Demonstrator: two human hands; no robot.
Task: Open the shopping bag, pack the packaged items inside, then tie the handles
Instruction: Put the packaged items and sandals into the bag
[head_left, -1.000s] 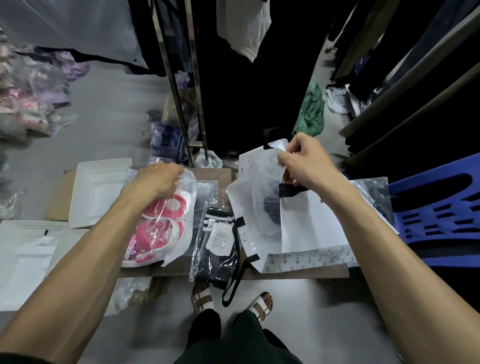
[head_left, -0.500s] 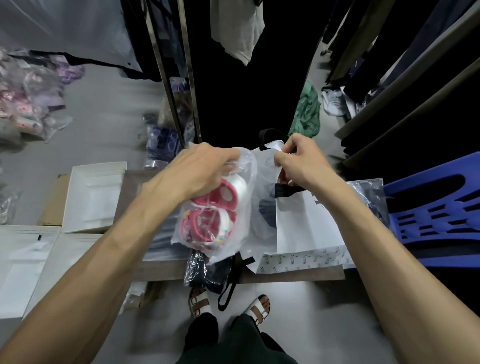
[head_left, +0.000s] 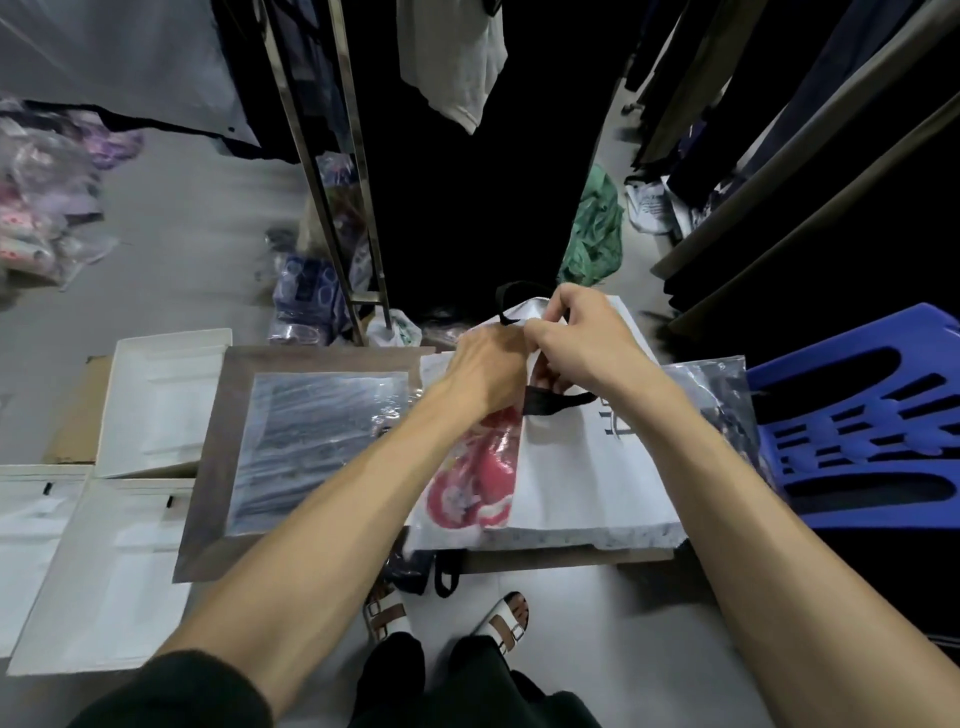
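Note:
A white shopping bag (head_left: 587, 467) with black handles (head_left: 550, 402) lies on the low table, its mouth toward the far side. My right hand (head_left: 582, 338) pinches the bag's upper edge and holds the mouth up. My left hand (head_left: 483, 369) reaches into the mouth, gripping the clear packet of pink and white items (head_left: 478, 483), which shows half inside the bag along its left side. A clear packet with dark cloth (head_left: 322, 447) lies flat on the table to the left. Another clear packet (head_left: 722, 395) lies under the bag's right side.
The brown table (head_left: 208, 499) has white boxes (head_left: 156, 400) and flat white sheets (head_left: 104, 571) to its left. A blue plastic chair (head_left: 862, 431) stands at the right. A metal clothes rack (head_left: 332, 208) with dark garments rises behind. My sandalled feet (head_left: 447, 618) are below the table's edge.
My left hand carried the pink packet from the table's left side across to the right and pushed it into the bag's mouth. My right hand kept holding the bag's edge.

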